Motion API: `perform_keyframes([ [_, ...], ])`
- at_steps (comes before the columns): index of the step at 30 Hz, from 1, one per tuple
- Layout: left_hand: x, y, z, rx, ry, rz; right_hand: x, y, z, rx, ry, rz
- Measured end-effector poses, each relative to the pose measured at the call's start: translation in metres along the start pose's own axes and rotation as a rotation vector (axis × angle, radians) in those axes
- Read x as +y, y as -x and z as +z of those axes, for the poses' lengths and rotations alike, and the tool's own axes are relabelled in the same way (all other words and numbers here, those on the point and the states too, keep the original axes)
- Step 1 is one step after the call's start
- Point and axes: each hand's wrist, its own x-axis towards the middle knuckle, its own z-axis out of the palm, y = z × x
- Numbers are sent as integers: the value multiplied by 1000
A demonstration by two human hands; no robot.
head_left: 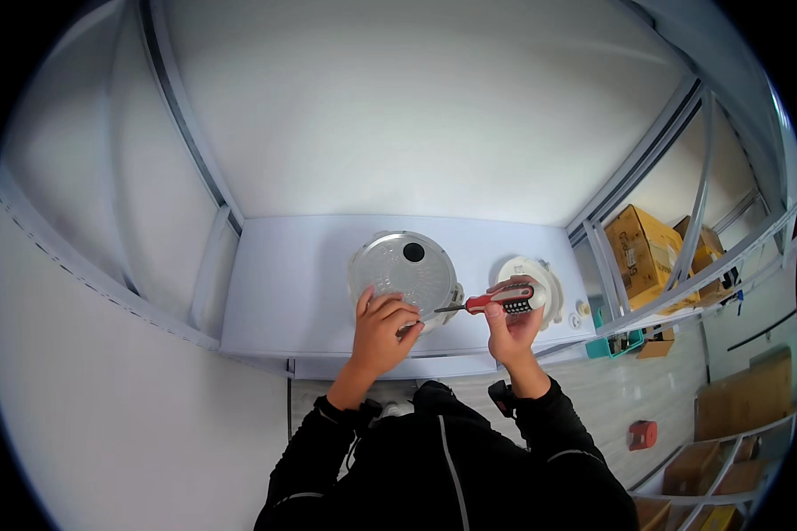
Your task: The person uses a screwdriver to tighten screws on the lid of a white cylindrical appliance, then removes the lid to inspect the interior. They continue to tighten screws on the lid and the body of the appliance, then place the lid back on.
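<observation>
A round appliance part [434, 274], with a shiny metal face in a white rim and a black disc near its far side, lies on the white table. My left hand [383, 332] rests over its near edge, fingers apart and slightly bent. Held in my right hand [514, 329] is a screwdriver [480, 304] with a red and grey handle and a row of bits in it. Its dark shaft points left, with the tip close to the right near rim of the round part. Whether the tip touches anything, I cannot tell.
Behind my right hand lies a white round plastic piece [553, 288], partly covered. Small round parts [576, 322] sit beside it on the table [279, 283]. Metal frame posts [638, 164] stand at both sides. Cardboard boxes [646, 252], a teal basket [613, 343] and a red stool [643, 434] are off to the right.
</observation>
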Motion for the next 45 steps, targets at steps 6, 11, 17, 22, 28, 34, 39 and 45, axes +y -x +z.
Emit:
perform_keyframes([
  [6, -4, 4, 6, 74, 59, 16, -6, -8, 7, -23, 48, 31],
  [11, -8, 0, 6, 65, 92, 47, -10, -14, 10, -143, 90, 16],
  [17, -12, -6, 9, 38, 111, 54, -6, -20, 13, -251, 253, -41],
  [22, -11, -15, 19, 3, 117, 57, -15, -28, 13, -228, 278, -90],
  [28, -8, -21, 28, 8, 116, 52, -4, -29, 2, -224, 360, -110],
  [34, -7, -22, 30, 21, 86, 57, 7, -37, -3, -270, 289, -90],
  [39, -8, -24, 30, 2, 89, 65, -3, -46, -5, -411, 240, -54],
  [45, -8, -22, 32, -1, 64, 40, 6, -53, -1, -557, 208, -145],
])
